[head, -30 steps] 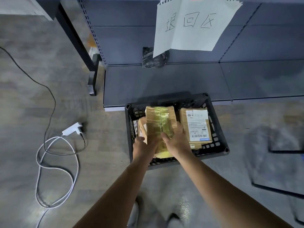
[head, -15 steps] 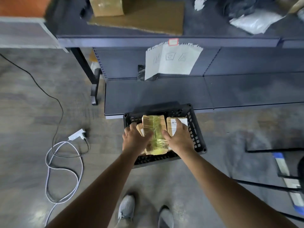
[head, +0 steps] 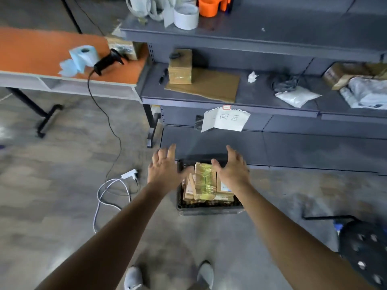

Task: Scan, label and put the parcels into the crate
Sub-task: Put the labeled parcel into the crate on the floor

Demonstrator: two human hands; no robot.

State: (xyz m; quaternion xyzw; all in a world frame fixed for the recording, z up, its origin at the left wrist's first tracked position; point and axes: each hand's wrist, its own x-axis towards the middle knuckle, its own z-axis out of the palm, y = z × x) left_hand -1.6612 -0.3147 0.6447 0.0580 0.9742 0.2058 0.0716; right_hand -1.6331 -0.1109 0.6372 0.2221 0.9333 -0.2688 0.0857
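Grey floor (head: pixel 62 174) at lower centre carries the black crate (head: pixel 209 209), taped parcels (head: pixel 205 182) packed inside. Above it the left hand (head: pixel 163 170) and right hand (head: pixel 232 170) hover, fingers spread, holding nothing. At upper centre the shelf parcel (head: pixel 180 69) looks light, stiff and tape-slick; grip opposite sides.

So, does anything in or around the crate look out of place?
Yes. In the crate the parcels lie unevenly: the taped parcel sits on top of the others, and a thin parcel at its left stands tilted on edge. Left of the crate a white cable lies in loose loops on the floor, a possible trip risk.
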